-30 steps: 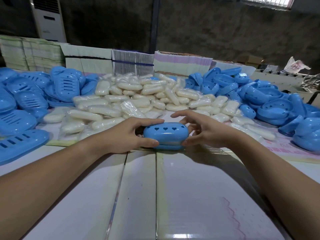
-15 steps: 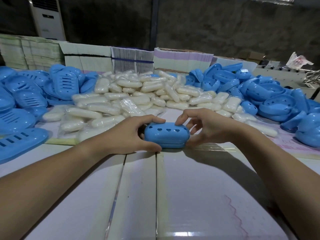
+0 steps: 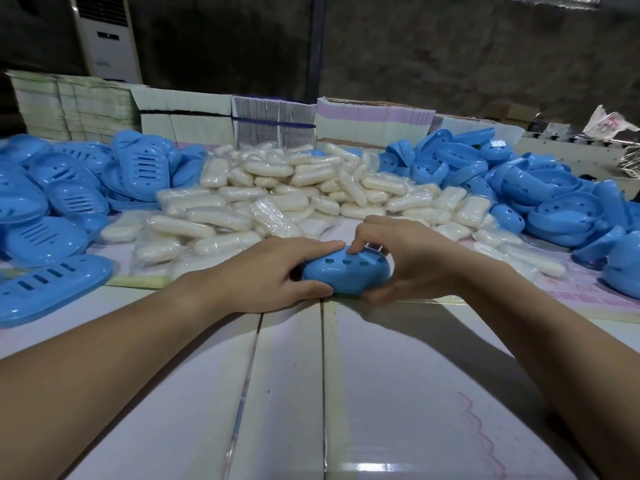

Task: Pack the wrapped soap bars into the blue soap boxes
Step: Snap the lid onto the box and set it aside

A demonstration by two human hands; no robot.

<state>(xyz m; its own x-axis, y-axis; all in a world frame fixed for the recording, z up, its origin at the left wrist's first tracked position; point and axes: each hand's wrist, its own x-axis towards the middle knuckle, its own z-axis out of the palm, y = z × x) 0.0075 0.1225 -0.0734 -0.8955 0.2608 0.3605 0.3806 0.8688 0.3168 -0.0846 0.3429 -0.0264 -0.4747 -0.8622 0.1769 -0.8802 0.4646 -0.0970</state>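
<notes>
Blue soap box [image 3: 346, 273]: a closed oval box with heart-shaped holes in its lid, lying on the white table [image 3: 398, 393] at the near edge of the soap heap; what is inside it cannot be seen.
Left hand [image 3: 273, 277]: grips the box's left end, fingers curled over the top, thumb along the near lower edge.
Right hand [image 3: 408, 265]: grips the box's right end, forefinger tip pressing on the lid, the other fingers bent over the far side, thumb under the near edge.
Wrapped soap bars [image 3: 277, 199]: a large heap of cream bars in clear film, loose on the table just behind the hands.
Slotted trays [image 3: 69, 202]: blue parts with drain slots, piled at the left, most lying face down, none holding soap.
Box shells [image 3: 536, 195]: blue halves with heart holes, piled at the right, several nested in one another, hollow side up.
Flat carton stacks [image 3: 270, 123]: stand on edge in a row behind the heap.
</notes>
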